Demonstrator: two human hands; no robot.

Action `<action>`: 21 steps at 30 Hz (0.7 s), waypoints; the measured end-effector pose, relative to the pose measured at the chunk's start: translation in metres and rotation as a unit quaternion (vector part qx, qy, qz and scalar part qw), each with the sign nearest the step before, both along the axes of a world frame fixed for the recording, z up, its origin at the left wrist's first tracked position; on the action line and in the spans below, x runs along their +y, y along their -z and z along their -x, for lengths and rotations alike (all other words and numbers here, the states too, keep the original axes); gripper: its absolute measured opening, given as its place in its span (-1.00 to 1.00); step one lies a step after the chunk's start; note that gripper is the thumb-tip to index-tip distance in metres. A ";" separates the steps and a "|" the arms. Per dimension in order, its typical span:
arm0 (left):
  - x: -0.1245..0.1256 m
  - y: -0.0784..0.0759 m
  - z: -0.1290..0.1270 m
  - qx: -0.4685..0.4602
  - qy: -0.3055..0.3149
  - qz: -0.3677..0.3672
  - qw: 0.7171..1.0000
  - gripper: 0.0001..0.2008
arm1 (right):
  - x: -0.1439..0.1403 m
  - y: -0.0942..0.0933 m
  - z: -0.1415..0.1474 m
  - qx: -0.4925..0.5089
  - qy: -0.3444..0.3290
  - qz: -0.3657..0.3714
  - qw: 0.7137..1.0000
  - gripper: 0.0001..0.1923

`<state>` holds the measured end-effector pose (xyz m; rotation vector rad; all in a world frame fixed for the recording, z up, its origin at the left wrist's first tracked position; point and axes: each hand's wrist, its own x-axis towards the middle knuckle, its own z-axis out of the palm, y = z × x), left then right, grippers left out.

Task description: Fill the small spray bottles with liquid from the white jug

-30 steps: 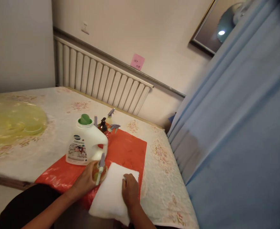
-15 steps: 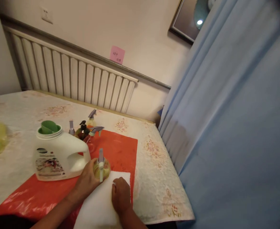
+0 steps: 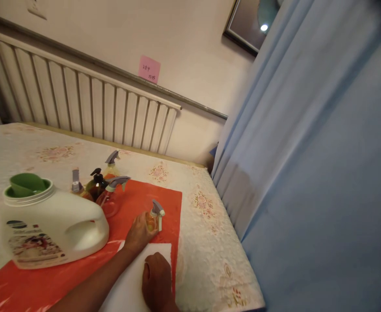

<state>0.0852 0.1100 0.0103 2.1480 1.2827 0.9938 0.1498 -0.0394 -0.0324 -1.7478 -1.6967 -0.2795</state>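
My left hand [image 3: 139,235] is wrapped round a small clear spray bottle [image 3: 151,222] with yellowish liquid and a grey-and-white trigger head. The bottle is upright over the red plastic sheet [image 3: 166,199], just beyond the far edge of a white cloth [image 3: 128,284]. Over that cloth, my right hand [image 3: 157,279] is closed in a fist; whatever its fingers hold is hidden. Left of my left hand, a large white jug [image 3: 55,225] with a picture label has a green cup [image 3: 27,185] in its wide mouth.
Behind the jug stand a dark pump bottle [image 3: 96,187], a pink spray bottle [image 3: 108,204] and other spray bottles [image 3: 111,170]. A floral cover [image 3: 203,225] lies under everything. A radiator [image 3: 105,108] lines the wall, and a blue curtain [image 3: 307,182] hangs on the right.
My left hand has carried the spray bottle forward and right, from the cloth's upper left edge to the red sheet beyond it. My right fist stays over the cloth. The view has shifted right.
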 end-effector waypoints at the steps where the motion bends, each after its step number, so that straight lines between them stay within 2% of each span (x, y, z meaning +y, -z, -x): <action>1: 0.000 0.001 0.000 0.002 -0.001 0.003 1.000 -0.45 | 0.000 0.000 0.000 0.000 0.000 -0.003 1.000 -0.79; 6: -0.002 0.001 0.008 0.005 0.008 0.009 1.000 -0.45 | -0.001 0.000 0.001 0.005 0.003 -0.009 1.000 -0.79; 9: -0.011 0.005 0.026 0.006 0.010 -0.004 1.000 -0.55 | -0.002 -0.001 0.002 0.001 0.006 -0.007 1.000 -0.78; 12: -0.025 0.019 0.053 0.009 0.024 -0.023 0.999 -0.70 | -0.002 -0.002 0.002 -0.002 0.003 -0.004 1.000 -0.79; 17: -0.046 0.048 0.097 0.026 0.010 -0.111 0.993 -0.68 | -0.004 -0.005 0.003 0.012 0.000 -0.004 1.000 -0.79; 21: -0.053 0.061 0.112 0.065 0.013 -0.101 0.993 -0.68 | -0.004 -0.005 0.004 0.015 -0.003 -0.020 1.000 -0.79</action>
